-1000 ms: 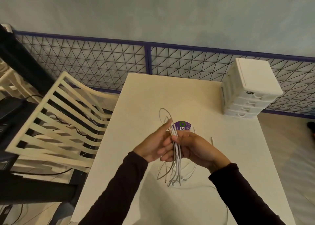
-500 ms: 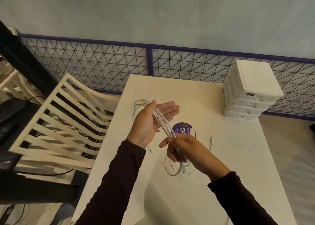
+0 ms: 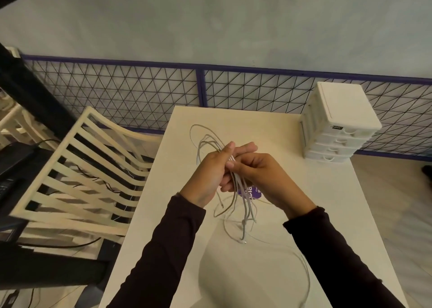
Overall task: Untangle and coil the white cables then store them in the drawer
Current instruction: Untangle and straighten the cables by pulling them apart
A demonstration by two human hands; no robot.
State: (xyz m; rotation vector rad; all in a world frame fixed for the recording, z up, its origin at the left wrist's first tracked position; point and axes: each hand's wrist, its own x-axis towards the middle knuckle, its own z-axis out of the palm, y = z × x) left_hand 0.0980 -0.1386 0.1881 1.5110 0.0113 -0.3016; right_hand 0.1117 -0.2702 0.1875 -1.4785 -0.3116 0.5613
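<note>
Coiling step, approx. midway: cables (image 3: 244, 205) are gripped above table (image 3: 315, 214) by left hand (image 3: 210, 172), pinched by right hand (image 3: 259, 174); next, dangling ends must be looped in before drawers (image 3: 339, 125) are opened.

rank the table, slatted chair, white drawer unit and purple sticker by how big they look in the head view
1. table
2. slatted chair
3. white drawer unit, which sits farther from the camera, so it may look smaller than it is
4. purple sticker, mostly hidden, judged by the part that shows
</note>
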